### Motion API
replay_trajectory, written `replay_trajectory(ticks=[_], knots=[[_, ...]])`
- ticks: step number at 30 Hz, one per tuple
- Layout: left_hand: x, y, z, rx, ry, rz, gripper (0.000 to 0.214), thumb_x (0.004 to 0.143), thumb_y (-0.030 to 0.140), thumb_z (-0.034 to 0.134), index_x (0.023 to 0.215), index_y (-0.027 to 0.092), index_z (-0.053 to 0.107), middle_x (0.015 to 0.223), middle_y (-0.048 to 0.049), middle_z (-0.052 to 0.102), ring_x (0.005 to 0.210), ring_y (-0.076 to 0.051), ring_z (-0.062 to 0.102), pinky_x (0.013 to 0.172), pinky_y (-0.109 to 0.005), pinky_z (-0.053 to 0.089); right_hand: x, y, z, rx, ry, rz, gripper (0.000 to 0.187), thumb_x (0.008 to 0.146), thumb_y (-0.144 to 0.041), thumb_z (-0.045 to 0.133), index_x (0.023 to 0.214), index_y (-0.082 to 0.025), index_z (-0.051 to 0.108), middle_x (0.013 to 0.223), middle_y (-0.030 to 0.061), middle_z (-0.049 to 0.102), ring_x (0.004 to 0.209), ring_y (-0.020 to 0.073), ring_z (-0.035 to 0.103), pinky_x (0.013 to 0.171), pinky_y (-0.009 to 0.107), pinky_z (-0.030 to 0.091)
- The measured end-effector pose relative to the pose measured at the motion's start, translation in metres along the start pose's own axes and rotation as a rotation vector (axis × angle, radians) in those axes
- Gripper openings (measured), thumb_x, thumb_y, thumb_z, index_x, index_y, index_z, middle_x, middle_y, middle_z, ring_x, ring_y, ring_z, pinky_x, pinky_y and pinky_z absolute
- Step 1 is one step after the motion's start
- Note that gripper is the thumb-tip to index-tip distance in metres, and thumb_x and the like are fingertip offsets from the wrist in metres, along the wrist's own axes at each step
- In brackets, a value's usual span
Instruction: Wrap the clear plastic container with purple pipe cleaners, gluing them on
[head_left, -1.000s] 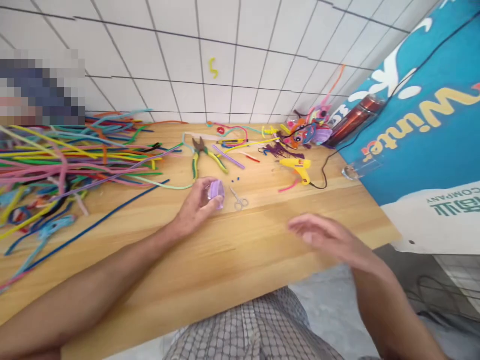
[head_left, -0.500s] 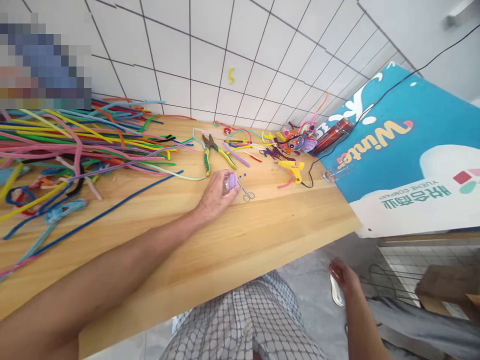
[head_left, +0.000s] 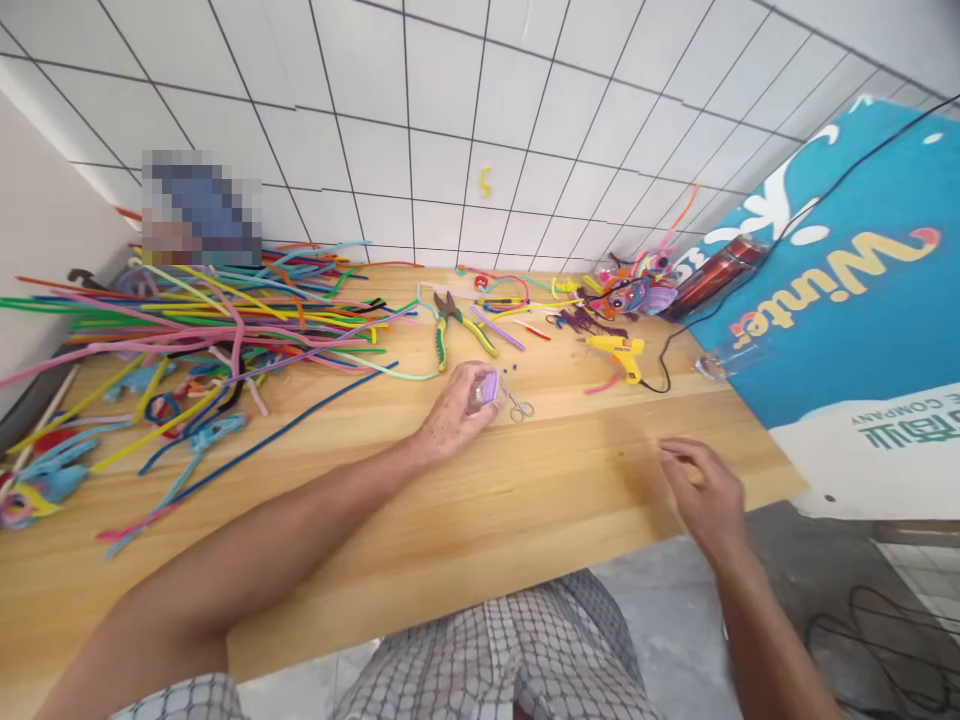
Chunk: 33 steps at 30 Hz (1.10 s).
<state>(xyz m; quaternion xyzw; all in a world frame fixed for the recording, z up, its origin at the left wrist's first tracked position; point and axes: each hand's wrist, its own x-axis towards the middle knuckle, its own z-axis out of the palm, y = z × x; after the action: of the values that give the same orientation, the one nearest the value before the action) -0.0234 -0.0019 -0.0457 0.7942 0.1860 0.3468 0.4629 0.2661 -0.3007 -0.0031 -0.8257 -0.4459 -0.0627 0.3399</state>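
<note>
My left hand (head_left: 459, 412) rests on the wooden table with its fingers closed round a small purple object (head_left: 490, 388), partly hidden, with a clear part beside it. Small scissors (head_left: 519, 404) lie right by its fingertips, with tiny blue bits (head_left: 510, 368) just behind. Over the right part of the table is my right hand (head_left: 705, 495), its fingers loosely bent with a gap between thumb and palm; I see nothing in it. Beyond my left hand lie green-and-yellow pliers (head_left: 457, 330). A yellow glue gun (head_left: 619, 355) lies between the hands, farther back.
Many coloured pipe cleaners (head_left: 247, 330) cover the table's left side. At the back right are a colourful fuzzy figure (head_left: 628, 295), a dark red bottle (head_left: 724, 275) and a clear glass (head_left: 712, 366). A blue printed board (head_left: 840, 290) stands along the right, with a black cord across it.
My right hand has come up from beside the table to above its right part. The left hand keeps its hold on the purple object. The view has shifted left.
</note>
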Motion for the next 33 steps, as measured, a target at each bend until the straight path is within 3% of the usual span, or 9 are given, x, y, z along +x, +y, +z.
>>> replay_trajectory(ticks=[4, 8, 14, 19, 22, 29, 33], knots=[[0.0, 0.001, -0.002, 0.008, -0.009, -0.01, 0.043, 0.098, 0.036, 0.067, 0.137, 0.022, 0.056, 0.14, -0.0143, 0.065, 0.131, -0.027, 0.065, 0.118, -0.047, 0.053, 0.039, -0.048, 0.047, 0.065, -0.324, -0.418, 0.02, 0.106, -0.039, 0.06, 0.108, -0.027, 0.076, 0.109, 0.0094, 0.083, 0.107, 0.0281, 0.078, 0.098, 0.047, 0.064], [-0.003, 0.001, -0.003, 0.006, 0.001, -0.052, 0.044, 0.098, 0.036, 0.068, 0.138, 0.023, 0.056, 0.141, -0.0147, 0.064, 0.131, -0.027, 0.065, 0.118, -0.049, 0.053, 0.071, -0.065, 0.071, 0.106, -0.448, -0.573, 0.018, 0.107, -0.037, 0.061, 0.108, -0.026, 0.075, 0.111, 0.0103, 0.083, 0.107, 0.0292, 0.078, 0.097, 0.048, 0.063], [-0.009, -0.003, -0.003, 0.004, 0.002, -0.085, 0.047, 0.101, 0.041, 0.066, 0.143, 0.025, 0.052, 0.147, -0.0155, 0.061, 0.131, -0.026, 0.064, 0.117, -0.05, 0.053, 0.099, -0.068, 0.096, 0.306, -0.439, -0.443, 0.017, 0.104, -0.036, 0.061, 0.104, -0.025, 0.075, 0.101, 0.0078, 0.082, 0.094, 0.0246, 0.077, 0.088, 0.04, 0.063], [-0.009, 0.002, -0.004, 0.042, 0.002, -0.106, 0.047, 0.101, 0.041, 0.067, 0.143, 0.027, 0.052, 0.146, -0.0149, 0.06, 0.135, -0.028, 0.062, 0.119, -0.052, 0.052, 0.086, -0.064, 0.12, 0.364, -0.424, -0.428, 0.019, 0.104, -0.035, 0.061, 0.095, -0.024, 0.073, 0.091, 0.0071, 0.081, 0.086, 0.0236, 0.075, 0.082, 0.039, 0.06], [-0.007, 0.012, -0.001, 0.072, -0.009, -0.154, 0.045, 0.102, 0.038, 0.067, 0.143, 0.027, 0.053, 0.145, -0.0138, 0.061, 0.134, -0.027, 0.063, 0.119, -0.05, 0.053, 0.08, -0.064, 0.12, 0.38, -0.435, -0.423, 0.019, 0.104, -0.035, 0.061, 0.094, -0.025, 0.073, 0.089, 0.0065, 0.08, 0.085, 0.0235, 0.075, 0.082, 0.039, 0.059], [-0.01, 0.026, 0.011, 0.144, 0.005, -0.011, 0.047, 0.102, 0.031, 0.066, 0.146, 0.024, 0.05, 0.147, -0.0162, 0.059, 0.144, -0.03, 0.058, 0.125, -0.051, 0.05, 0.083, -0.091, 0.1, 0.427, -0.608, -0.286, 0.022, 0.103, -0.043, 0.067, 0.113, -0.025, 0.075, 0.103, 0.0067, 0.083, 0.088, 0.0235, 0.077, 0.07, 0.034, 0.062], [-0.013, 0.024, 0.009, 0.15, -0.007, 0.044, 0.05, 0.102, 0.029, 0.066, 0.149, 0.026, 0.048, 0.147, -0.0158, 0.059, 0.146, -0.031, 0.057, 0.123, -0.051, 0.051, 0.083, -0.112, 0.112, 0.419, -0.599, -0.392, 0.039, 0.099, -0.04, 0.072, 0.135, -0.025, 0.066, 0.117, 0.0095, 0.08, 0.097, 0.0254, 0.078, 0.081, 0.04, 0.067]])
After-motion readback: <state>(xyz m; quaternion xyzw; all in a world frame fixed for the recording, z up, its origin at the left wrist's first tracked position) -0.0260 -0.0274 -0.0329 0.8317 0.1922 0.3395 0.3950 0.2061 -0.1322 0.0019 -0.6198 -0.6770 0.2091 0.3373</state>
